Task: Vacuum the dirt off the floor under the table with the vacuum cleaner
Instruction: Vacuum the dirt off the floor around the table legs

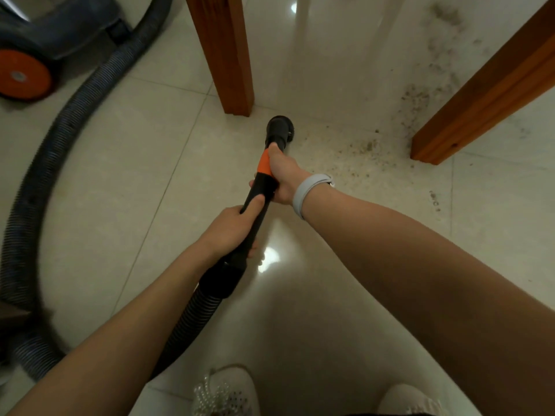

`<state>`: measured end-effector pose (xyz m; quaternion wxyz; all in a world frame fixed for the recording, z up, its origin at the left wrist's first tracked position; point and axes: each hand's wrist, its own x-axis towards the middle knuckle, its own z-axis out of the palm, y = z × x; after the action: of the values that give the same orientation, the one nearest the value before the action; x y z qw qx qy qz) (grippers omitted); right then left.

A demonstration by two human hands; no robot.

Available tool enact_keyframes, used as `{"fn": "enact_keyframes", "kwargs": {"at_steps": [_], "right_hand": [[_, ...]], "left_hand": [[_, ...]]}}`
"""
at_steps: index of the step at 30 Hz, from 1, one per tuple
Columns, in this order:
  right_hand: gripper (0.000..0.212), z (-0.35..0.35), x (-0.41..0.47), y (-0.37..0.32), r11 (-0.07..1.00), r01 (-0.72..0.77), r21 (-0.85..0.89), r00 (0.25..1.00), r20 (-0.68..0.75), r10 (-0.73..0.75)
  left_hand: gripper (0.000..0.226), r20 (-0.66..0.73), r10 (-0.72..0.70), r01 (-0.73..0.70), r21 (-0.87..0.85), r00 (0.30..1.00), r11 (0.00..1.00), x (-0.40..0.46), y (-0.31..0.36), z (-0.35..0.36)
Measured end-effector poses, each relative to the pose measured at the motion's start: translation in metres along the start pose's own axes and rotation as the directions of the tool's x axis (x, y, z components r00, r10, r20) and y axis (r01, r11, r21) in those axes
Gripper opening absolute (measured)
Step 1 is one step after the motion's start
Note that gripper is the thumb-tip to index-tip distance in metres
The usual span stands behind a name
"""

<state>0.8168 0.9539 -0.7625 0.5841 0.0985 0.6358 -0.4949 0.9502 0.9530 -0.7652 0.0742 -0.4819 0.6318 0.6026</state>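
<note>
- I see my right hand (280, 178) with its grip clamped round the black wand (261, 193) at the orange band, a grey wristband (306, 192) on that wrist.
- My left hand (232, 228) has its grip wrapped round the same wand, lower down, just above the ribbed hose (75, 121).
- The round nozzle (280, 127) sits low over the tiled floor (144, 163), near the left wooden table leg (223, 52).
- The dirt (366, 148) lies scattered to the nozzle's right, reaching the right table leg (480, 94) and beyond it.
- The vacuum cleaner (45, 40) body stands at upper left.
- My white shoes (228, 391) show at the bottom edge.
</note>
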Motion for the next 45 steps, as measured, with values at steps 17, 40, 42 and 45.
{"fn": "enact_keyframes", "kwargs": {"at_steps": [17,40,42,45], "right_hand": [[0.034,-0.008,-0.021,0.047,0.995,-0.046,0.09,0.998,0.036,0.043],[0.053,-0.029,0.012,-0.023,0.997,0.043,0.064,0.999,-0.027,-0.041],[0.053,-0.035,0.012,-0.032,0.995,0.063,0.072,0.997,-0.054,-0.059],[0.052,-0.048,0.008,-0.027,0.995,0.061,0.077,0.995,-0.079,-0.055]], "left_hand": [[0.043,0.091,-0.078,0.066,0.122,0.993,0.99,-0.036,-0.016,-0.009],[0.05,0.049,0.017,-0.026,0.173,0.999,0.985,0.025,0.041,0.008],[0.049,0.065,0.014,-0.023,0.147,0.998,0.989,0.03,0.05,0.013],[0.049,0.103,0.005,-0.02,0.144,0.995,0.989,0.025,0.05,0.022]]}}
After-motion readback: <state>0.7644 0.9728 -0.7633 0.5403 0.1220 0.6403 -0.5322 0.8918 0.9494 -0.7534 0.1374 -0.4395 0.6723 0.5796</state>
